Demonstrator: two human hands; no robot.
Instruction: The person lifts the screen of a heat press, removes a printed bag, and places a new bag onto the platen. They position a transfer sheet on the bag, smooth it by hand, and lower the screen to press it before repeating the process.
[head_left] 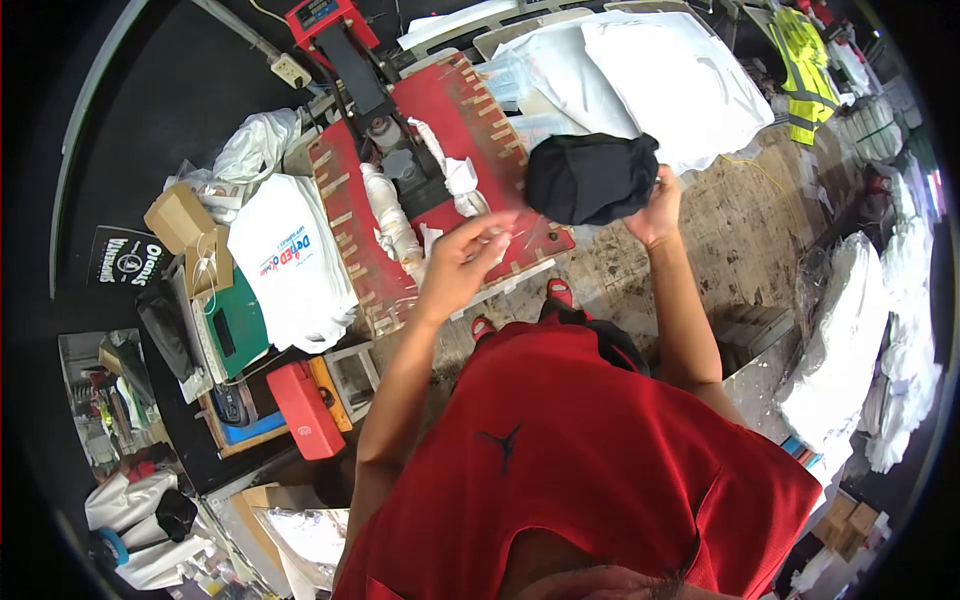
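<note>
A black cap (590, 180), rounded and made of soft fabric, hangs in the air in front of me. My right hand (655, 210) grips it at its right edge, fingers partly hidden behind the fabric. To the left of the cap, my left hand (465, 262) is raised over the front of the red board (480, 120); its fingers are half bent and apart, with the tips blurred. On that board stands a heat press (365, 85) with a red control box, and white cloth-wrapped strips (395, 220) lie beside its base.
White sheets (670, 80) cover the table behind the cap. A pile of white printed bags (285, 260), an open cardboard box (190, 225) and a red box (305, 410) lie to the left. White bundles (835, 340) and a yellow safety vest (805, 80) are at the right.
</note>
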